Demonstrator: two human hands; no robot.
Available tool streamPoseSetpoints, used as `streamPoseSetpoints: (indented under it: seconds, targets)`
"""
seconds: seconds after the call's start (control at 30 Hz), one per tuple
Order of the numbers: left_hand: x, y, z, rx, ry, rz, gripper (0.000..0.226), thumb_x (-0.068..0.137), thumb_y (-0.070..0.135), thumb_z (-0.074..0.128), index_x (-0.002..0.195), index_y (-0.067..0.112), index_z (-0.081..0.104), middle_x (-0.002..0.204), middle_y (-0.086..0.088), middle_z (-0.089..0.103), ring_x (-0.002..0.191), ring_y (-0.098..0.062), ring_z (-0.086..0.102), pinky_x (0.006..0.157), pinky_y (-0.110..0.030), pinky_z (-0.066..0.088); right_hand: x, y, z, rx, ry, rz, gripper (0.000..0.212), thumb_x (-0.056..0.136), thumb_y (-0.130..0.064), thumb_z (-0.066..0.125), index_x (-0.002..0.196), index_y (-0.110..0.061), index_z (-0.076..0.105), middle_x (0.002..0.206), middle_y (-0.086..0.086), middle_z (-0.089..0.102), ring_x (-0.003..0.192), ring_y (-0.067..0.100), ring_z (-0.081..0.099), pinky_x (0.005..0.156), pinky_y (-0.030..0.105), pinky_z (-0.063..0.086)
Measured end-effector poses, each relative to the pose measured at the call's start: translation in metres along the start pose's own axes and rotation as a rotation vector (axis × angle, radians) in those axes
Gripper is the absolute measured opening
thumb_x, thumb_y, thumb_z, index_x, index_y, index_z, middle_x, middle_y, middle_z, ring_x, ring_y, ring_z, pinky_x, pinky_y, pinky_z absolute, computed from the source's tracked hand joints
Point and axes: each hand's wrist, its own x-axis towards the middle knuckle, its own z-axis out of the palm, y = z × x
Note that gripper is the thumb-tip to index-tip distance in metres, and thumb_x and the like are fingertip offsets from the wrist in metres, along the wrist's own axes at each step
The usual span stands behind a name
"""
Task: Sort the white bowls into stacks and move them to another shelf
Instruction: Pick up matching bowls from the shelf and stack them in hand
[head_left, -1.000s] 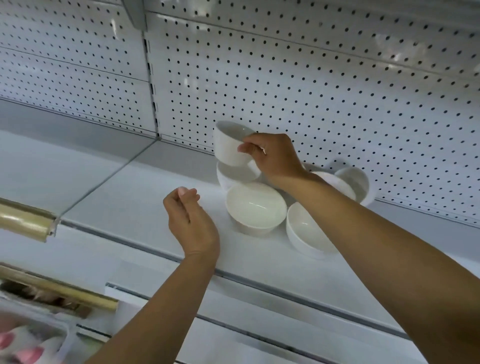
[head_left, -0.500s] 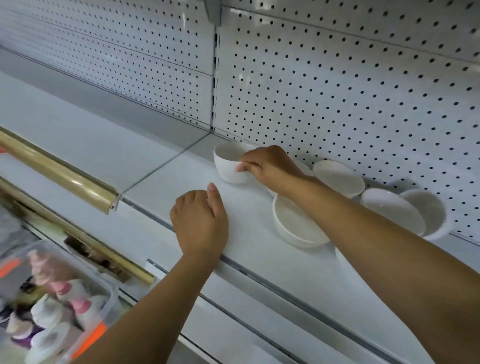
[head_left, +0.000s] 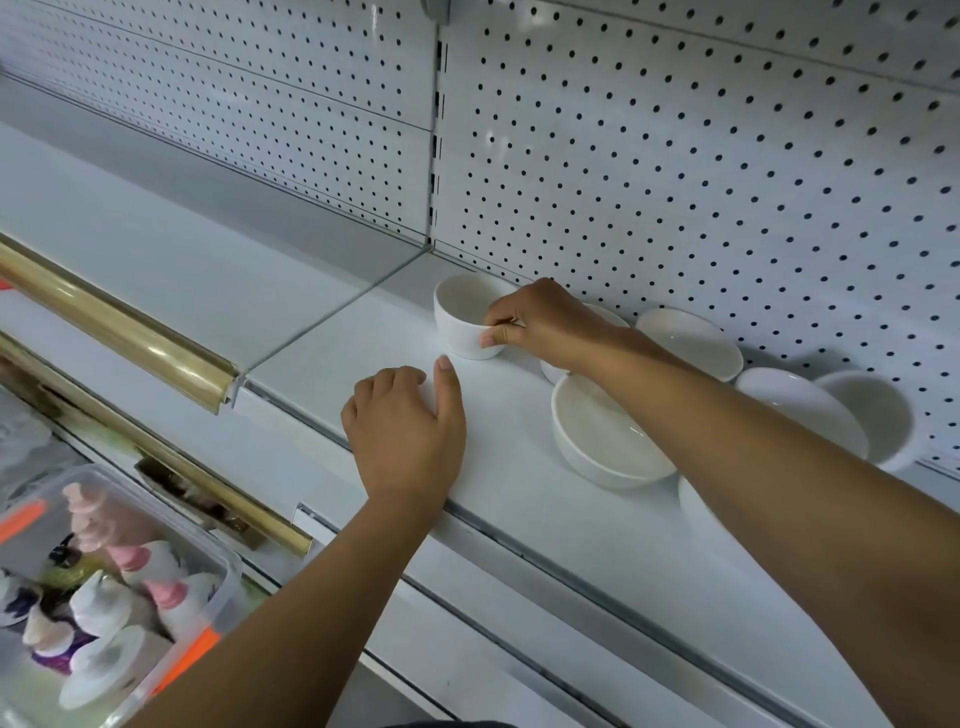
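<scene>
A small deep white bowl (head_left: 462, 322) stands upright on the white shelf (head_left: 519, 499), near the pegboard. My right hand (head_left: 540, 325) pinches its right rim, thumb on the outer wall. My left hand (head_left: 410, 431) rests on the shelf just in front of that bowl, thumb stretched toward it, holding nothing. To the right lie several more white bowls: a wide shallow one (head_left: 602, 441), one behind it (head_left: 691, 343) by the pegboard, a flatter one (head_left: 800, 410) and a deep one (head_left: 872, 415). My right forearm hides parts of other bowls.
A perforated white back panel (head_left: 675, 156) rises behind the shelf. The neighbouring shelf section (head_left: 156, 249) to the left has a gold front rail (head_left: 114, 327). Below left stands a clear plastic bin (head_left: 104, 587) of small pink and white items.
My right hand carried the small deep bowl off the pile and set it down on the shelf to the left. My left hand lowered onto the shelf. The view shifted.
</scene>
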Motion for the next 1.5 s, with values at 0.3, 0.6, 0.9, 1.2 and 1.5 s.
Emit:
streamPoseSetpoints:
  seconds: [0.3,0.6,0.9,1.2,1.5]
  targets:
    - [-0.009,0.004,-0.010,-0.053,-0.085,0.161,0.067,0.095,0.067,0.034,0.125,0.017,0.066,0.122,-0.001,0.071,0.117,-0.024,0.061,0.108,-0.046,0.045,-0.072,-0.014,-0.022,0.002,0.172,0.120,0.047,0.092,-0.048,0.071,0.134,-0.029,0.065,0.140,-0.009,0.061,0.127,0.011,0.053,0.106,0.030,0.040]
    - [-0.038,0.032,0.006,-0.310,-0.452,0.407,0.078,0.090,0.075,0.044,0.149,0.025,0.043,0.149,0.006,0.051,0.137,-0.013,0.047,0.111,-0.038,0.042,-0.206,-0.012,-0.010,0.097,0.332,0.246,0.047,0.089,-0.047,0.072,0.131,-0.026,0.068,0.134,-0.009,0.064,0.126,0.008,0.054,0.109,0.028,0.041]
    - [-0.067,0.074,0.030,-0.640,-0.457,0.115,0.070,0.100,0.054,0.056,0.157,0.022,0.032,0.147,0.002,0.053,0.127,-0.014,0.053,0.101,-0.024,0.041,-0.295,-0.004,0.031,-0.085,0.683,0.457,0.061,0.080,-0.069,0.057,0.106,-0.018,0.077,0.112,-0.002,0.074,0.110,0.014,0.057,0.093,0.023,0.039]
    - [-0.067,0.064,0.028,-0.653,-0.424,0.116,0.055,0.103,0.049,0.056,0.146,0.018,0.044,0.125,0.006,0.060,0.101,0.000,0.060,0.071,0.002,0.045,-0.296,0.022,0.058,-0.230,0.785,0.376,0.037,0.082,-0.046,0.074,0.076,-0.009,0.074,0.080,0.005,0.072,0.087,0.029,0.062,0.092,0.032,0.040]
    - [-0.066,0.066,0.026,-0.680,-0.425,0.080,0.049,0.103,0.051,0.054,0.140,0.019,0.049,0.113,0.011,0.063,0.099,0.003,0.059,0.076,-0.011,0.046,-0.299,-0.004,0.042,0.165,0.888,0.282,0.013,0.089,-0.040,0.070,0.099,-0.032,0.069,0.106,-0.042,0.058,0.107,-0.012,0.047,0.090,0.030,0.047]
